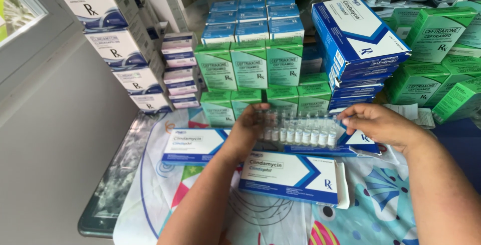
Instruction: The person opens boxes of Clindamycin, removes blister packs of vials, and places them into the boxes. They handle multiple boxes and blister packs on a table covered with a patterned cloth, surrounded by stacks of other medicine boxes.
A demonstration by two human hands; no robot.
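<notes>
Both hands grip one clear tray of ampoules (300, 132) above the bench (150, 195): left hand (248, 127) clasps its left end, right hand (378, 125) pinches its right end. Tray is out; open blue-and-white box (293, 177) lies below, another box (193, 145) sits leftward, unopened.

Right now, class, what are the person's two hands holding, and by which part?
A clear plastic tray of small glass ampoules, gripped at its two short ends: left hand and right hand.
</notes>
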